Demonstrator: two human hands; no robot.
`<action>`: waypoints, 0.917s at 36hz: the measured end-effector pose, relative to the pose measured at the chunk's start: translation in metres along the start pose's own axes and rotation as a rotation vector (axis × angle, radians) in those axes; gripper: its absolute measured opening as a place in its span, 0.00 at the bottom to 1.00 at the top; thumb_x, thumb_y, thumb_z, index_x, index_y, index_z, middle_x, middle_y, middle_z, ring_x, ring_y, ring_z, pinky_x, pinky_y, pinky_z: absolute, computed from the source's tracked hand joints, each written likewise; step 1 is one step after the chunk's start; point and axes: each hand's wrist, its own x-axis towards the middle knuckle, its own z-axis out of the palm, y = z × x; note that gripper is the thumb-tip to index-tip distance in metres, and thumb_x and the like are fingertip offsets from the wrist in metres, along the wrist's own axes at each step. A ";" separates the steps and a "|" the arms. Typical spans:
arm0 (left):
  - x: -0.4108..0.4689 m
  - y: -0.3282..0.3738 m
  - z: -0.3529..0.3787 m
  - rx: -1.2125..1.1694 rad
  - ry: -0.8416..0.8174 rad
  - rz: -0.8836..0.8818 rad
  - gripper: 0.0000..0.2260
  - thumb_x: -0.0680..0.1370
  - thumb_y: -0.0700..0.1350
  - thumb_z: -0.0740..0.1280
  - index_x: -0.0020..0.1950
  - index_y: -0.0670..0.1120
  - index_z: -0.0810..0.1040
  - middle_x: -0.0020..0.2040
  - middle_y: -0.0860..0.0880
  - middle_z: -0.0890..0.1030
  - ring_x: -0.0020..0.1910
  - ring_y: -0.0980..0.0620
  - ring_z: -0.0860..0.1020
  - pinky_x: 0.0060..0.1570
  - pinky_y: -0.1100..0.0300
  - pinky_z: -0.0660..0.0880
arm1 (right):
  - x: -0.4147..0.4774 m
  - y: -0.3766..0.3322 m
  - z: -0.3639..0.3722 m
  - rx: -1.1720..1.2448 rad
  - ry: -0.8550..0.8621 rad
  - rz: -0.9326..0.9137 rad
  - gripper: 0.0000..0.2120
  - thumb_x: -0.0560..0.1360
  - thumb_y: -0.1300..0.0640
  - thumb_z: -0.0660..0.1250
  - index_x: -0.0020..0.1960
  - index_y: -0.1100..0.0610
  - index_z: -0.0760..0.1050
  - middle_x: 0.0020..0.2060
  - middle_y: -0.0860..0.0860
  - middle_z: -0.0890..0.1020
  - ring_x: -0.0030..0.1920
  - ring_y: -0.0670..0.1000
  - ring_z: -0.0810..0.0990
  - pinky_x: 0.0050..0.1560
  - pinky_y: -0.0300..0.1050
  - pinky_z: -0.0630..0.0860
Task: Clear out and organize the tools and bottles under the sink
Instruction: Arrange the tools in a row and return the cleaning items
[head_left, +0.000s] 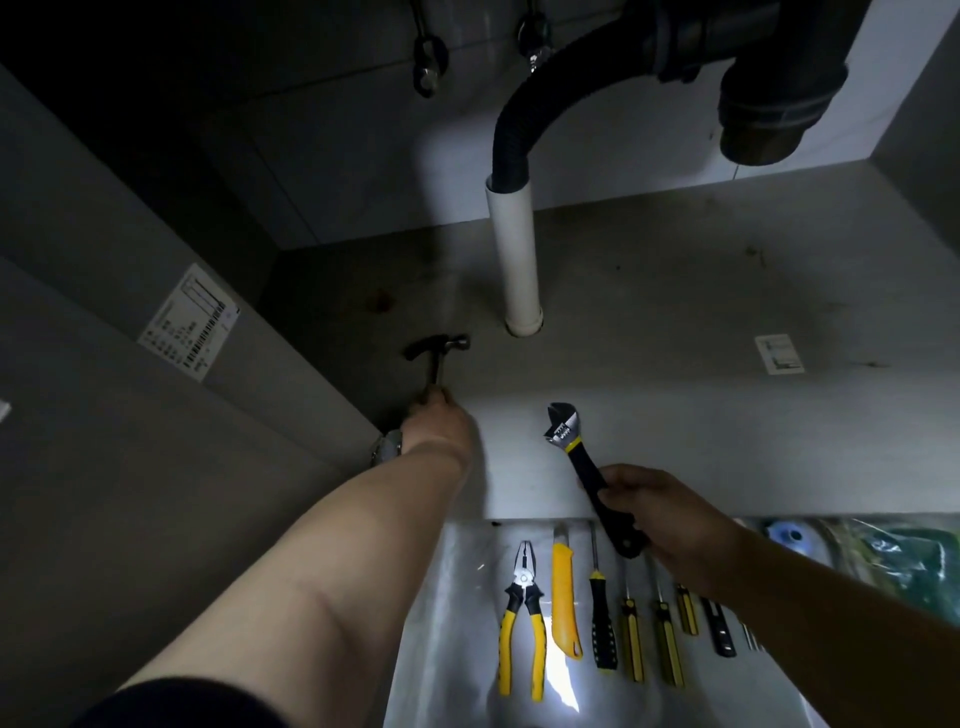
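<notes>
Left hand: the left hand (439, 423) reaches into the cabinet, fingers curled round the lower handle of a dark metal claw hammer (436, 353).
Hammer: over the grey cabinet floor (675, 291), just left of the white plastic drain pipe (514, 254); I cannot tell whether it is resting or lifted.
Right hand: the right hand (660, 514) is clamped on the handle of a black-and-yellow adjustable wrench (576, 452), head pointing up, at the cabinet's front edge.
Laid-out tools: on a pale shiny sheet (457, 597) lie yellow-handled pliers (522, 608), a yellow utility knife (564, 597) and black-and-yellow screwdrivers (601, 613), side by side.
</notes>
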 end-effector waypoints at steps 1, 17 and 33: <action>-0.001 0.000 -0.001 0.003 -0.009 0.001 0.22 0.85 0.37 0.48 0.81 0.40 0.56 0.79 0.41 0.58 0.74 0.38 0.65 0.67 0.48 0.69 | -0.001 0.000 0.000 -0.003 0.000 -0.003 0.10 0.81 0.64 0.62 0.57 0.58 0.81 0.45 0.61 0.80 0.44 0.56 0.77 0.40 0.45 0.71; -0.057 0.040 0.004 -1.186 0.016 0.173 0.09 0.82 0.50 0.66 0.53 0.45 0.81 0.53 0.42 0.84 0.54 0.43 0.82 0.59 0.54 0.76 | -0.011 -0.024 0.020 -0.025 0.105 -0.059 0.05 0.80 0.62 0.67 0.54 0.57 0.78 0.46 0.58 0.84 0.40 0.52 0.83 0.36 0.41 0.79; -0.053 0.044 0.020 -1.367 -0.084 -0.022 0.04 0.81 0.36 0.64 0.53 0.39 0.79 0.45 0.40 0.81 0.39 0.44 0.79 0.40 0.56 0.78 | -0.009 -0.030 0.019 -0.079 0.016 -0.035 0.10 0.79 0.63 0.65 0.60 0.60 0.77 0.49 0.60 0.82 0.41 0.52 0.80 0.36 0.39 0.78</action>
